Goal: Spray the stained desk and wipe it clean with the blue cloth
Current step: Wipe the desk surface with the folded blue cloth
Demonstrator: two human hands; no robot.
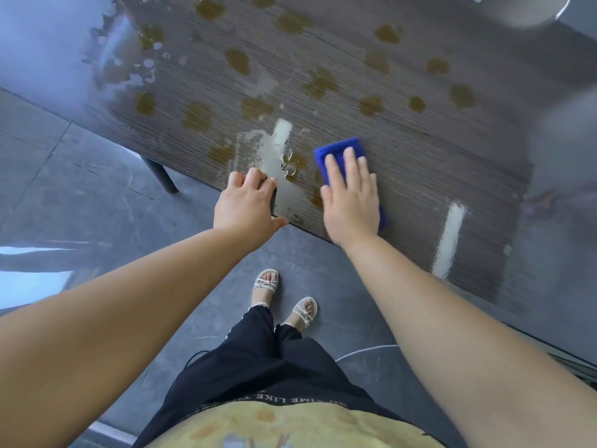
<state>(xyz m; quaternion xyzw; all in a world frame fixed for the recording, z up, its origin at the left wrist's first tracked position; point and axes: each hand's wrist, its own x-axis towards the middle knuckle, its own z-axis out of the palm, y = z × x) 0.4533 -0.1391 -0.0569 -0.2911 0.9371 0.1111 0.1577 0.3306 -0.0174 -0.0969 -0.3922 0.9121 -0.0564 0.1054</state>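
Pressing flat with fingers spread, the right hand (350,197) pins the blue cloth (339,156) to the counter (403,140) near its front edge. Left of the cloth, the left hand (248,202) curls loosely over that edge, holding nothing. Beyond the cloth, brown stains (239,61) and wet streaks dot the surface.

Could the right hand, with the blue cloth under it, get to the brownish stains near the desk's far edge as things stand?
Probably yes. The right hand lies flat on the blue cloth, and the desk between it and the far stains is bare, though it looks like a long stretch.
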